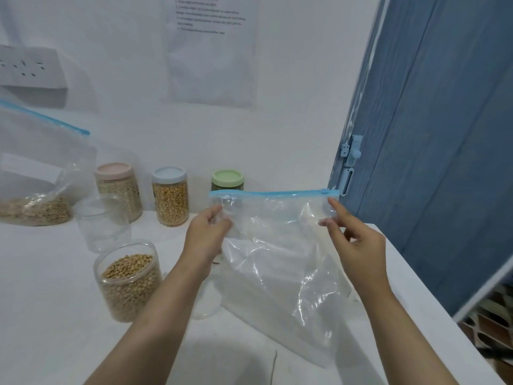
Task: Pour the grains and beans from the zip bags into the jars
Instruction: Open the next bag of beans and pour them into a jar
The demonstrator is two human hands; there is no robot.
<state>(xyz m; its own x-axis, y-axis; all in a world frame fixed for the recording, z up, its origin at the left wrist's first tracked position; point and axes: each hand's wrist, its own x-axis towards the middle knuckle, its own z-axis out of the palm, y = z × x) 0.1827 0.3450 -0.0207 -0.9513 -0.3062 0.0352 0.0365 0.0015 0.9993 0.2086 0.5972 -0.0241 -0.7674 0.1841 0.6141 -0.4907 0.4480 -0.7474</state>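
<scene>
An empty clear zip bag (277,262) with a blue zip strip hangs upright above the white table (41,315). My left hand (206,232) grips its upper left corner. My right hand (358,240) pinches its upper right part just below the zip. An open jar of tan beans (129,282) stands lidless at front left. Behind it stands an empty clear jar (104,222). A second zip bag (36,187) holding grains lies at far left.
Three lidded jars line the wall: a pink-lidded one (119,187), a blue-lidded one (170,195) and a green-lidded one (227,180). A blue door (433,151) borders the table's right edge. A clear lid (205,304) lies partly under the held bag.
</scene>
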